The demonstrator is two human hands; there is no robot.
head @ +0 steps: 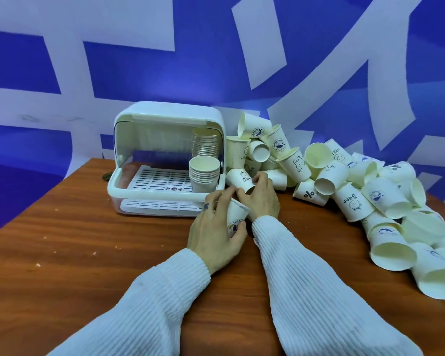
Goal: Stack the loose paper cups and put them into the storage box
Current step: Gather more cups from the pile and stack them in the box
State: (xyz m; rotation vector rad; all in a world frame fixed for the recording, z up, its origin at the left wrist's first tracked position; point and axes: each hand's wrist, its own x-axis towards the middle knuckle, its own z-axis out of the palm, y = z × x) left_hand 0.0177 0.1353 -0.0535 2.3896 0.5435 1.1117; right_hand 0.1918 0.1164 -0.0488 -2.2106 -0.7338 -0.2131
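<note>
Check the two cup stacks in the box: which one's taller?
The rear stack, against the storage box's right wall, reaches nearly to the lid. The front stack beside the opening is shorter, ending about mid-height.

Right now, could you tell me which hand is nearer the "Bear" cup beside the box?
Right. The right hand grips that cup; the left hand sits nearer the person, holding another cup.

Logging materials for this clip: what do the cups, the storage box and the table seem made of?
Cups: thin matte paper, cream inside, rolled rims, printed outsides. Storage box: glossy white moulded plastic, apparently with a clear hood and slotted tray. Table: reddish wood grain, possibly laminate.
</note>
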